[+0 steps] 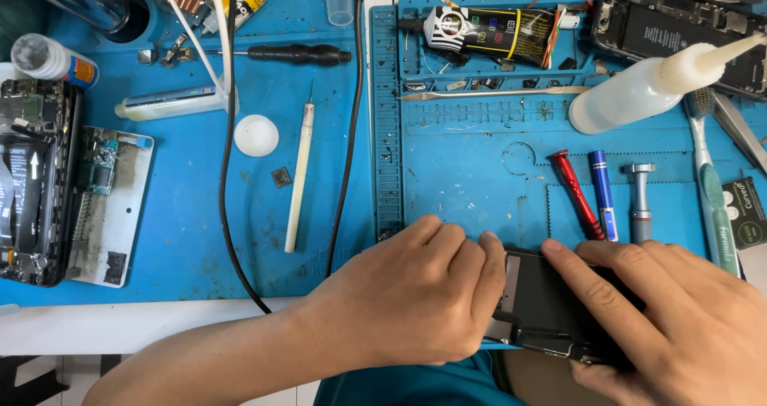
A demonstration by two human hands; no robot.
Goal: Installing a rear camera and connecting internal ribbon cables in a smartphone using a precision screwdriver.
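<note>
A dark, opened phone body (537, 302) lies at the near edge of the blue work mat (471, 174). My left hand (407, 294) rests curled over its left end, fingertips pressing on the frame. My right hand (679, 310) covers its right side, fingers laid flat on top and gripping it. Most of the phone is hidden under both hands. Just beyond it lie a red screwdriver (577, 193), a blue screwdriver (603, 193) and a silver screwdriver (640, 201).
A squeeze bottle (639, 93) and green toothbrush (713, 206) lie at right, another opened phone (679, 24) at the back right. Left are a disassembled phone (32, 182), a white tray (120, 214), a white stick tool (299, 178), black cable (226, 174) and black screwdriver (297, 53).
</note>
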